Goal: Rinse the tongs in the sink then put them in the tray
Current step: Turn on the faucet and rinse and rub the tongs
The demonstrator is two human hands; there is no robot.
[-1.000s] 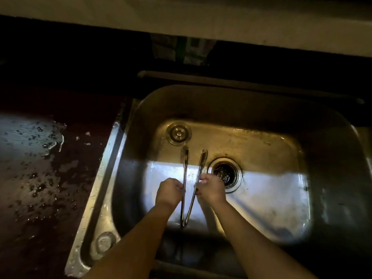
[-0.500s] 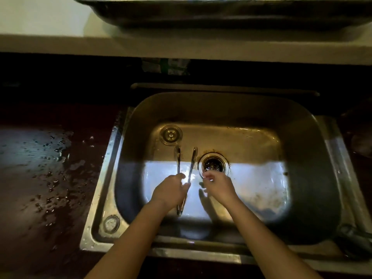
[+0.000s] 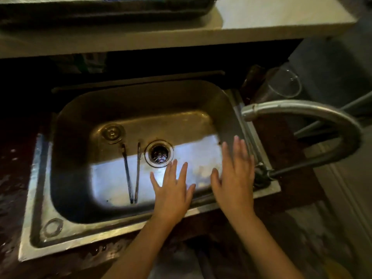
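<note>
The metal tongs (image 3: 131, 174) lie flat on the floor of the steel sink (image 3: 80, 121), left of the drain (image 3: 159, 154), their tips pointing away from me. Nothing holds them. My left hand (image 3: 173, 190) hovers over the sink's near right part, fingers spread and empty. My right hand (image 3: 235, 174) is further right, by the sink's right wall, also spread and empty. The curved faucet (image 3: 314, 109) arches in from the right, and no water shows. A metal tray (image 3: 104, 9) sits on the pale shelf above the sink, partly cut off by the top edge.
A round sink plug (image 3: 111, 132) lies at the back left of the basin. A clear glass (image 3: 281, 83) stands behind the faucet at the right. The dark counter (image 3: 12, 178) to the left is wet. The pale shelf (image 3: 181, 37) overhangs the sink's back.
Both hands let go of the tongs, which now lie on the sink floor, and moved right with fingers spread. The view shifted right, bringing the faucet and glass into sight.
</note>
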